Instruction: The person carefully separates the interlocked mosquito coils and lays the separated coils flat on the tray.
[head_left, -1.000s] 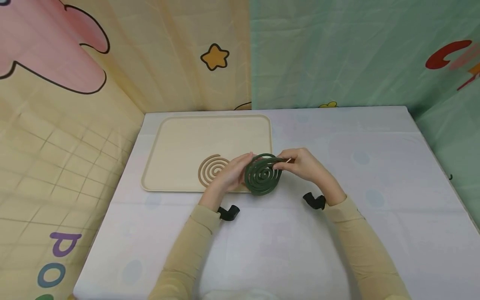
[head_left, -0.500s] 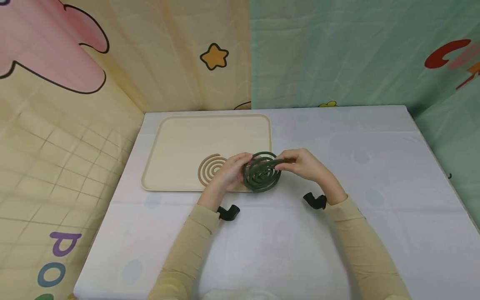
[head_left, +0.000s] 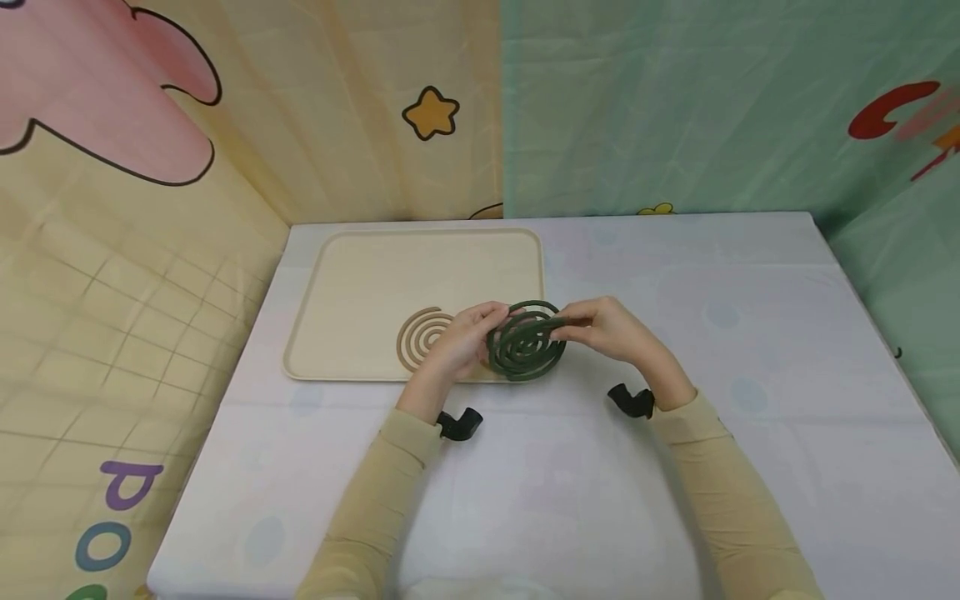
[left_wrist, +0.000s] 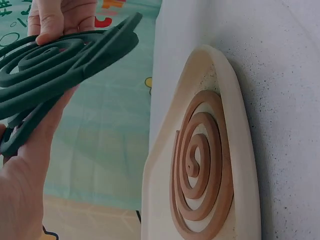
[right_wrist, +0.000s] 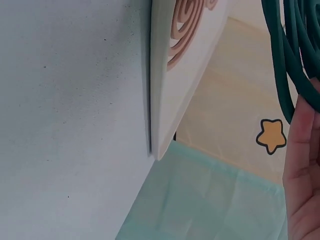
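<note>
Both hands hold a green mosquito coil [head_left: 527, 343] above the front right corner of the tray. Its rings overlap unevenly and a strand stands apart from the rest, so it looks like two nested coils; I cannot tell for sure. My left hand [head_left: 459, 342] grips its left edge, with fingers partly behind the rings. On the right side, my right hand [head_left: 603, 329] pinches a strand between thumb and fingers. Below the left hand, a brown mosquito coil [left_wrist: 202, 170] lies flat on the cream tray [head_left: 360, 275]. Another brown coil [right_wrist: 211, 4] shows partly at the right wrist view's top.
A white patterned cloth [head_left: 712, 500] covers the table around the tray. Printed curtains [head_left: 660, 108] stand along the back and sides. A black wrist mount [head_left: 460, 424] sits on the left wrist, and another black mount [head_left: 631, 402] on the right.
The green coil has risen slightly and turned in the hands. Its upper rings have spread further apart from the rest. The brown coil and the tray have stayed in place.
</note>
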